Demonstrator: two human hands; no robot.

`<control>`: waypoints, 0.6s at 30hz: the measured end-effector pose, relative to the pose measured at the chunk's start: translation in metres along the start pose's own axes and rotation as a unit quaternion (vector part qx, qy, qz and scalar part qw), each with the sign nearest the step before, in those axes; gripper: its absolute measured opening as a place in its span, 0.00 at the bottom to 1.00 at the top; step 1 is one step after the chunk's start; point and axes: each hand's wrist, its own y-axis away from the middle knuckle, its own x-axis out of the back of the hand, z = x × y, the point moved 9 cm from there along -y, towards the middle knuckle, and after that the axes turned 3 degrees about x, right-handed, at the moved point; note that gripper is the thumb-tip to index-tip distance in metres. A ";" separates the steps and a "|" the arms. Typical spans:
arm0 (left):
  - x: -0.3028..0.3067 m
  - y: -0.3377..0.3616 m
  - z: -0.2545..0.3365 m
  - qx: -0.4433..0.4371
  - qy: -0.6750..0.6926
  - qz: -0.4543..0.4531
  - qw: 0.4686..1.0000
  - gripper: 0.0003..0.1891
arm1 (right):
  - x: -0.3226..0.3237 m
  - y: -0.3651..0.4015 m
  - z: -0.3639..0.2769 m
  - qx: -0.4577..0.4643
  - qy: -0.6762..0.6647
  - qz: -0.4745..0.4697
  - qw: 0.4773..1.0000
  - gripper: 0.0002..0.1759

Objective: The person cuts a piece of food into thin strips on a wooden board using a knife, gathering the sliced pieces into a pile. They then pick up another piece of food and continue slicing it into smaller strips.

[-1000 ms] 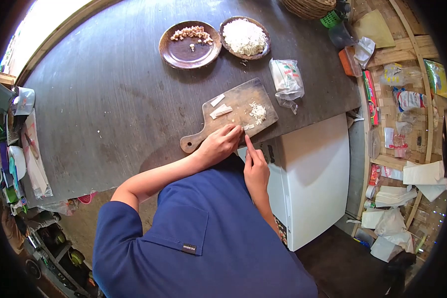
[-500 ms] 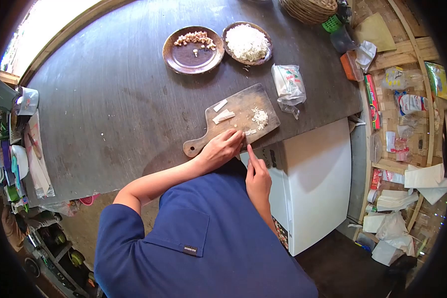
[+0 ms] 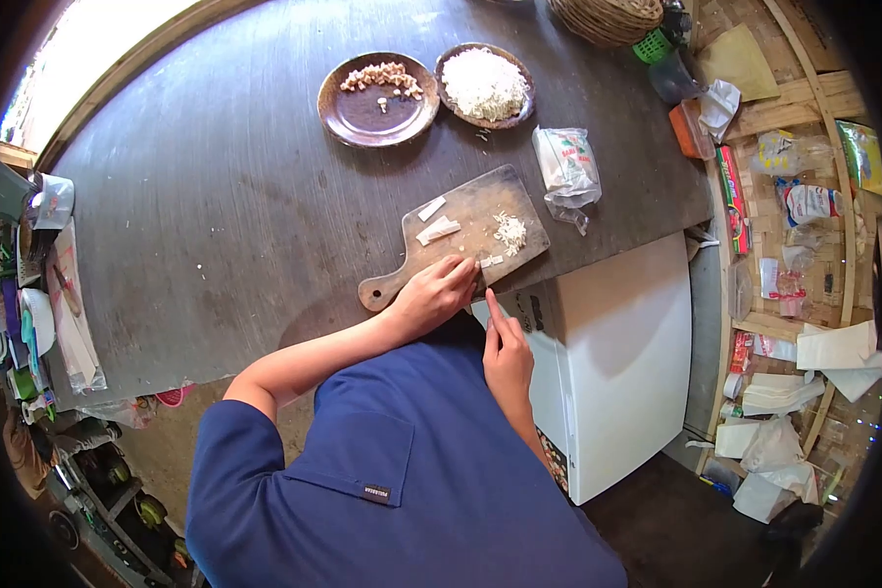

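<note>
A wooden cutting board [image 3: 467, 214] lies tilted near the table's front edge, its handle toward the left. My left hand [image 3: 439, 294] is closed with its fingertips pressed onto a pale strip of food, mostly hidden beneath them. Small cut pieces [image 3: 491, 262] lie just right of those fingertips. My right hand [image 3: 507, 355] is closed at the board's front edge, index finger stretched forward, around what looks like a knife; little of it shows. Longer white strips [image 3: 438, 230] rest on the board's left half, and a heap of thin shreds [image 3: 510, 233] on its right.
Behind the board stand a brown plate [image 3: 377, 132] with diced pieces and a brown dish [image 3: 448, 101] heaped with white shreds. A white plastic packet [image 3: 567, 165] lies to their right. A white appliance [image 3: 627, 363] stands below the table's right edge. Packages line the woven wall [image 3: 804, 265].
The whole view shifts very slightly left. Both hands stay at almost the same place on the board, and the food pieces look the same.
</note>
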 end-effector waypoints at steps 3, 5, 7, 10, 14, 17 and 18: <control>0.001 -0.001 -0.002 0.007 0.033 0.000 0.999 0.22 | -0.005 -0.016 -0.002 0.004 0.011 0.002 1.000 0.28; 0.006 -0.002 0.000 -0.005 0.014 -0.007 1.000 0.21 | -0.003 -0.016 -0.005 0.004 0.008 0.001 1.000 0.28; 0.007 -0.004 0.002 -0.010 -0.012 -0.003 1.000 0.20 | 0.002 -0.013 -0.009 -0.012 0.002 -0.005 1.000 0.29; 0.007 -0.004 0.001 -0.001 0.011 0.006 1.000 0.19 | 0.003 0.001 -0.002 -0.030 0.004 -0.018 0.999 0.29; 0.005 -0.003 -0.001 0.007 0.031 -0.002 0.999 0.18 | -0.004 -0.007 -0.001 -0.026 0.000 -0.007 1.000 0.29; 0.008 -0.005 0.003 -0.015 -0.009 0.001 1.000 0.17 | -0.002 -0.016 -0.009 -0.005 -0.007 -0.001 1.000 0.29; 0.010 -0.005 0.003 -0.011 -0.002 0.002 1.000 0.17 | -0.001 -0.012 -0.008 -0.002 -0.009 0.002 1.000 0.29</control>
